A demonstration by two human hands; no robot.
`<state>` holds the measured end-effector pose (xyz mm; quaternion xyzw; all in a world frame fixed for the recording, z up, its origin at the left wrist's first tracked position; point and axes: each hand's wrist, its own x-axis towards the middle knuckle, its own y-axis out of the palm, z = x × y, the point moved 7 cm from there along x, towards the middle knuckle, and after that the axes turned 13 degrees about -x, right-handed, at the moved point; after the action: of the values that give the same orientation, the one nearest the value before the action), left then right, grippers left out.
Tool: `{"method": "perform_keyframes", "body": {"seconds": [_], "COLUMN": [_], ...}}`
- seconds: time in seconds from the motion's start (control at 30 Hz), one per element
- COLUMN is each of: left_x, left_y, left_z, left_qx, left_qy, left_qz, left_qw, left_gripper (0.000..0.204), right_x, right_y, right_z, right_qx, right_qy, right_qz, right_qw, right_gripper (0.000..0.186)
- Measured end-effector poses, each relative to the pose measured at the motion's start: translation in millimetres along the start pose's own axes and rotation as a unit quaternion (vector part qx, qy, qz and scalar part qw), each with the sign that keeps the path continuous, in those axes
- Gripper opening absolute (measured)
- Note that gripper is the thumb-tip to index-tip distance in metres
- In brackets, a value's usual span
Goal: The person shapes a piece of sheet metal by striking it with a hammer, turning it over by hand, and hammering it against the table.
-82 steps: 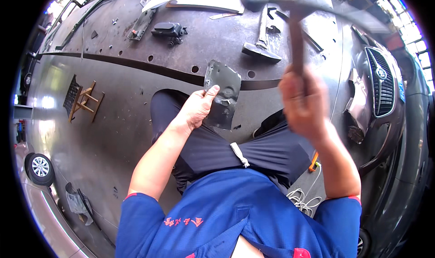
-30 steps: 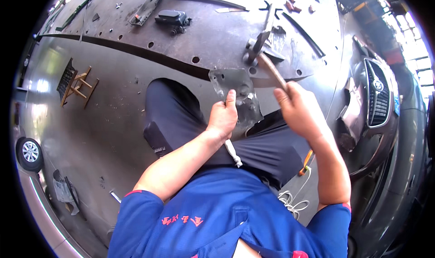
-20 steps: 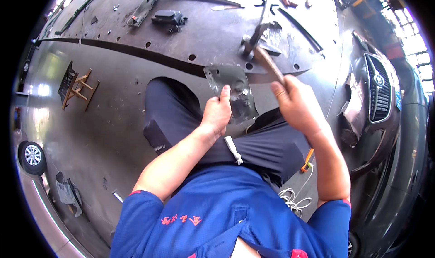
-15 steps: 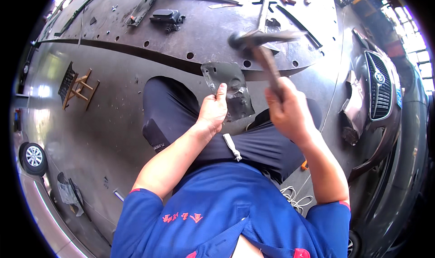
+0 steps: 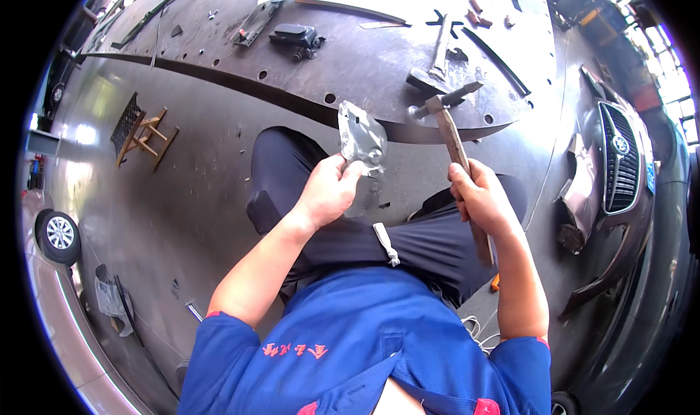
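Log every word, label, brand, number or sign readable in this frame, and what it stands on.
Red characters on the blue shirt: lettering present, not transcribed here.
Badge on the dark grille: an emblem, not named here.
Blue patch beside the grille: too small to read.
Hammer and metal sheet: no lettering discernible.

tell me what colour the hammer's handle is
Brown, like bare wood; the hammer's handle shows best in the head view, held in the right hand.
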<state>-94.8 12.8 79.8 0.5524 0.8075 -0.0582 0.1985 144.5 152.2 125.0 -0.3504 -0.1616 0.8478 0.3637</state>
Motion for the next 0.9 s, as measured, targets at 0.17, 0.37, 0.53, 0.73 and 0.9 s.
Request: {"method": "perform_keyframes", "body": {"seconds": [0.17, 0.37, 0.53, 0.73, 0.9], "left_x": [-14.2, -32.3, -35.1, -45.0, -14.5], "left_y": [2.7, 66.2, 80.7, 19.2, 28.5], "left_z": [-66.5, -77.1, -62.8, -71.4, -5.0], "left_qx": [0.329, 0.574, 0.614, 0.268, -0.22], "left_qy": [0.232, 0.347, 0.369, 0.316, -0.084], "left_qz": [-0.081, -0.142, -0.136, -0.088, 0.103], "left_qw": [0.912, 0.728, 0.684, 0.906, 0.966], "left_gripper": [0.03, 0.049, 0.066, 0.099, 0.032], "right_x": [-19.3, -4.7, 9.2, 20.8, 27.6], "right_y": [13.0, 32.8, 38.4, 31.1, 39.1], "right_z": [13.3, 61.1, 61.4, 47.8, 57.1], "right_qx": [0.121, 0.155, 0.277, 0.355, 0.336], "right_qy": [-0.025, -0.115, -0.131, -0.124, -0.129], "right_qz": [0.008, -0.073, -0.086, -0.043, -0.025], "right_qw": [0.992, 0.978, 0.948, 0.926, 0.933], "right_gripper": [0.029, 0.033, 0.03, 0.027, 0.029]}}
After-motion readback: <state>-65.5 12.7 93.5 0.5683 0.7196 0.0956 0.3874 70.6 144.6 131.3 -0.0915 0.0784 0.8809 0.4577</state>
